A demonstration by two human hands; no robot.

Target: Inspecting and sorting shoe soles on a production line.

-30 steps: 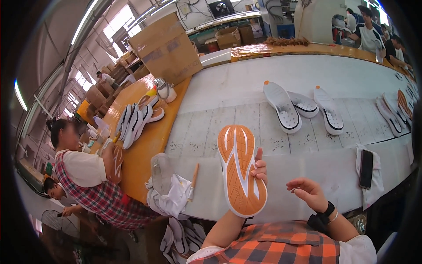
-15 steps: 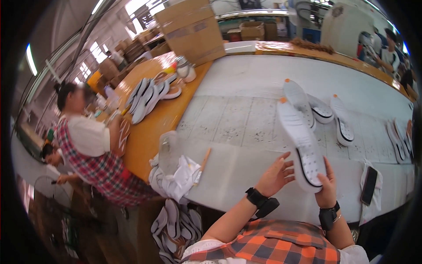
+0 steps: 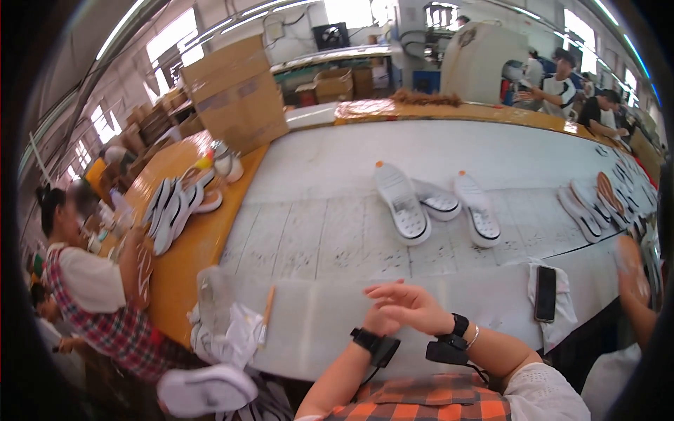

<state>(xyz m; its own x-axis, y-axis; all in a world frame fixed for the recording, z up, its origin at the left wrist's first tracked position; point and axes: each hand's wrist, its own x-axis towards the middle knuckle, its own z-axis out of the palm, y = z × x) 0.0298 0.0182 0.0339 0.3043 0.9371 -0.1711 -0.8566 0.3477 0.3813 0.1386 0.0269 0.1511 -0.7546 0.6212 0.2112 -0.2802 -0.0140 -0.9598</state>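
Observation:
My right hand (image 3: 420, 310) holds nothing; its fingers stretch leftward across my left hand (image 3: 380, 321). The left fingers are mostly hidden behind the right hand. Both hands hover over the near edge of the white worktable (image 3: 337, 309). At the lower left, apart from my hands, a blurred white shoe sole (image 3: 207, 389) appears in mid-air above a pile of soles that is partly out of sight. Ahead on the table lie three white soles with black edging: a left one (image 3: 404, 207), one partly beneath it (image 3: 442, 202) and a right one (image 3: 477, 210).
A phone (image 3: 545, 293) rests on a white cloth. Left stand a crumpled white bag (image 3: 242, 333), a brush (image 3: 267, 312), soles on an orange table (image 3: 172, 210) and a co-worker in plaid (image 3: 98, 302). Another person's hand (image 3: 633, 270) reaches in at right, near more soles (image 3: 581, 212).
The sole that my right hand gripped has left it and is now at lower left. My hands have come together, the right moving left over the other. The view has swung right.

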